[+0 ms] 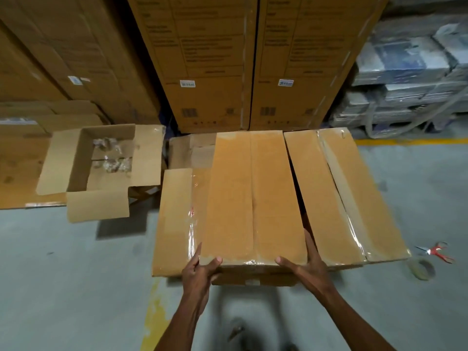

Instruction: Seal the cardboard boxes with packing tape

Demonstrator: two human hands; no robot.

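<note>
A long closed cardboard box (253, 193) lies in front of me, its two top flaps meeting along a centre seam. My left hand (200, 268) grips its near left corner, thumb on top and fingers along the side. At the near right corner my right hand (307, 262) holds on the same way. A second long box (336, 193) with shiny tape along its seam lies to the right. More flat cardboard (174, 219) with clear tape sits under the box's left side. A roll of packing tape (421, 269) rests on the floor at the right.
Red-handled scissors (436, 250) lie beside the tape roll. An open box (106, 163) with plastic scraps inside stands at the left. Tall stacked cartons (228, 59) fill the back, wrapped bundles (410, 72) the right. Yellow floor lines (154, 315) cross the grey concrete.
</note>
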